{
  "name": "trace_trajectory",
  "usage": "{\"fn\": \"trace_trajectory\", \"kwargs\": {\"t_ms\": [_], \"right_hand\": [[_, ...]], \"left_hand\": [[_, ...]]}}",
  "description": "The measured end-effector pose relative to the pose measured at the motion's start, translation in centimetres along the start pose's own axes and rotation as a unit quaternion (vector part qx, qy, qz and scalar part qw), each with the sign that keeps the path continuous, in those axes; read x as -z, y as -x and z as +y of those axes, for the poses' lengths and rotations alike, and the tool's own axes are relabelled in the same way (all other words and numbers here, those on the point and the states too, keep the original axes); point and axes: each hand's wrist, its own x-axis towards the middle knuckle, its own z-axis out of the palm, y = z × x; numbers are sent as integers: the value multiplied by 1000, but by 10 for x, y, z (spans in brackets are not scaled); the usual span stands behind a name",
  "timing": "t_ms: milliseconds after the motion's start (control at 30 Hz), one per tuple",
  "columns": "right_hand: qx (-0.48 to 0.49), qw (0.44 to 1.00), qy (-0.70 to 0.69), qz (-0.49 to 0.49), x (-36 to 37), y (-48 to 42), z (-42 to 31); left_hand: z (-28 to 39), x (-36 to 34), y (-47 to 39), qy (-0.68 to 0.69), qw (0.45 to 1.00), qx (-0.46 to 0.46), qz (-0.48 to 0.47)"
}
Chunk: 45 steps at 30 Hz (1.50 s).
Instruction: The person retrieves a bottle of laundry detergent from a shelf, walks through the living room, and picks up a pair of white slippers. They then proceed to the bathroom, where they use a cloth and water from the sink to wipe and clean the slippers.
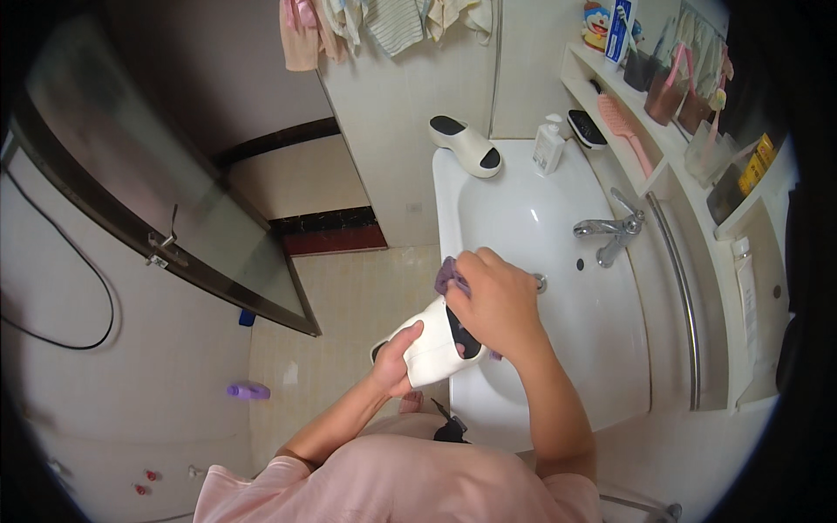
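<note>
My left hand (394, 363) grips a white slide sandal (428, 346) with a dark inside, over the near left rim of the white washbasin (549, 366). A crumpled purple cloth (450, 278) is pinched in my right hand (492, 294), at the upper end of that sandal; a further purple bit shows below, by the sandal's opening. Part of the cloth is hidden by my fingers. The matching white sandal (465, 147) lies on the basin's far left corner.
A white pump bottle (548, 145) stands on the basin's back rim, near the chrome faucet (611, 227). Shelves at right hold a pink hairbrush (624, 127), cups and tubes. A glass door (196, 196) stands at left; a purple bottle (248, 391) is by the left wall.
</note>
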Motion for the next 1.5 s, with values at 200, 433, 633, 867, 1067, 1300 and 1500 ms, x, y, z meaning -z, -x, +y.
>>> {"fn": "trace_trajectory", "kwargs": {"t_ms": [200,433,633,867,1067,1300,1500], "right_hand": [[-14,994,5,-109,-32,-21,21],[-124,957,-264,-11,6,-40,50],[-219,808,-541,78,67,-4,73],[-204,884,-418,55,42,27,48],[-13,956,-189,223,-8,4,-1],[36,943,-158,292,-86,51,-25],[96,940,-153,289,-63,36,-20]], "left_hand": [[-5,13,0,-80,996,25,36],[2,24,6,-6,998,51,-25],[13,41,9,199,978,16,-63],[14,37,-2,318,941,-8,-120],[20,-19,-26,263,960,-77,-64],[32,-33,-48,242,942,-203,-114],[32,-38,-46,207,959,-177,-75]]}}
